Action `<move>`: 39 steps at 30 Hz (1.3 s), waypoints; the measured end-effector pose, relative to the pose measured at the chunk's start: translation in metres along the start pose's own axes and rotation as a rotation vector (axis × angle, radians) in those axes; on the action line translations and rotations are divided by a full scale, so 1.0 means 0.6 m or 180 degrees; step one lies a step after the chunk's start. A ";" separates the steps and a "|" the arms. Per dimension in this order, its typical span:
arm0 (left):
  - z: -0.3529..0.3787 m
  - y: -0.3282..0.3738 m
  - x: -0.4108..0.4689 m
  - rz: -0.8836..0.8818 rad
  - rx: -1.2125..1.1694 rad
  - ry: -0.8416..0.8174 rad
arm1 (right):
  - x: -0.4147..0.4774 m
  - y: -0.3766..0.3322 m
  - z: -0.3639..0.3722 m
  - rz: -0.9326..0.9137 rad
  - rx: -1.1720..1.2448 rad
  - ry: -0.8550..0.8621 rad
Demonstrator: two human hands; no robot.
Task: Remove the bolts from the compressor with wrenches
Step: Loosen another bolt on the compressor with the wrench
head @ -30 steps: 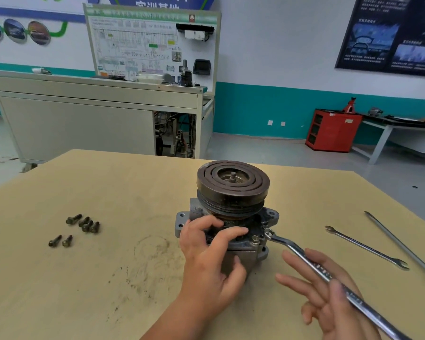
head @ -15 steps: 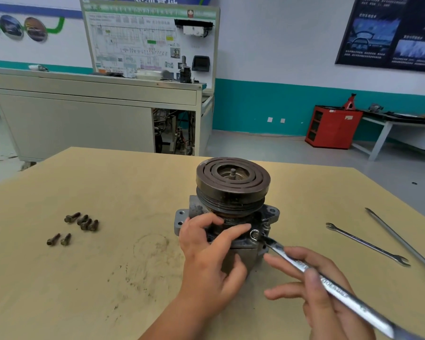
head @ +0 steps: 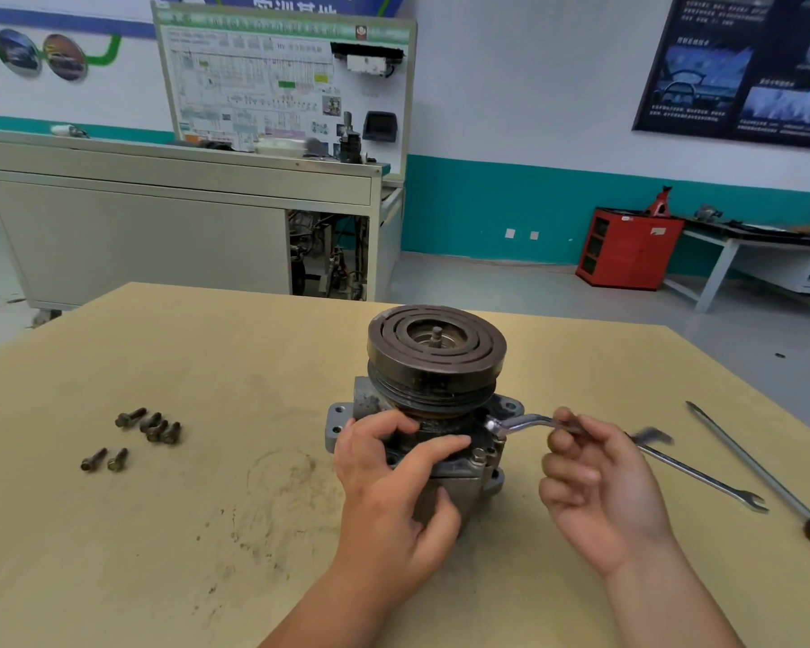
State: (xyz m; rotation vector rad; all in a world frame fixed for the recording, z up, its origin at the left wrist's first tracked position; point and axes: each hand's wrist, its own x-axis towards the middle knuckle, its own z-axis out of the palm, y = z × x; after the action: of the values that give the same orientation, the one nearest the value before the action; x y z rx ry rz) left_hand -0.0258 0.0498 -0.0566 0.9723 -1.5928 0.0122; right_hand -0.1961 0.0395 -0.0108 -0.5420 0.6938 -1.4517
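The compressor (head: 436,357) stood upright in the middle of the surface (head: 197,544), well in from every edge. The left hand (head: 394,502) had its grip wrapped round the housing under the pulley. The right hand (head: 604,493) kept a pinching grip on a wrench (head: 522,422), whose ring end sat at the right flange. Six loose bolts (head: 146,427) lay well to the left with bare board around them. A second wrench (head: 702,479) and a screwdriver (head: 749,465) lay near the right edge. The wall writing was too blurred to read.
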 end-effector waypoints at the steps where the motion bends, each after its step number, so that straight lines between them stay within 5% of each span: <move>1: 0.000 0.000 -0.001 -0.0011 -0.0018 -0.0002 | -0.014 0.004 -0.004 -0.0221 0.0018 0.0041; 8: -0.002 0.001 0.000 0.0022 0.0037 -0.0036 | -0.112 0.046 0.010 -0.1551 -0.1272 0.0198; 14: -0.005 -0.002 0.001 0.0000 -0.0201 0.0078 | -0.123 0.064 0.027 -0.2031 -0.2004 0.0254; 20: -0.045 -0.023 0.047 -0.0415 -0.0709 0.0980 | -0.107 0.044 0.019 -0.1945 -0.1990 0.0091; 27: -0.065 -0.093 0.138 -0.2466 -0.1272 -0.1106 | -0.026 -0.009 -0.008 -0.0801 -0.1559 0.0076; 33: -0.058 -0.102 0.183 -0.2699 -0.1282 -0.1525 | 0.049 -0.028 0.013 -0.0161 -0.1388 -0.0119; 39: -0.047 -0.106 0.180 -0.3099 -0.1582 -0.1582 | -0.003 -0.007 0.006 -0.0612 -0.0159 -0.0291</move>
State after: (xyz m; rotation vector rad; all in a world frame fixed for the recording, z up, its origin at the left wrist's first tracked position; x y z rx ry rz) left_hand 0.0407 -0.0387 0.0093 1.3006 -1.2830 -1.3133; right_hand -0.1967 0.0407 -0.0052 -0.7255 0.6200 -1.5805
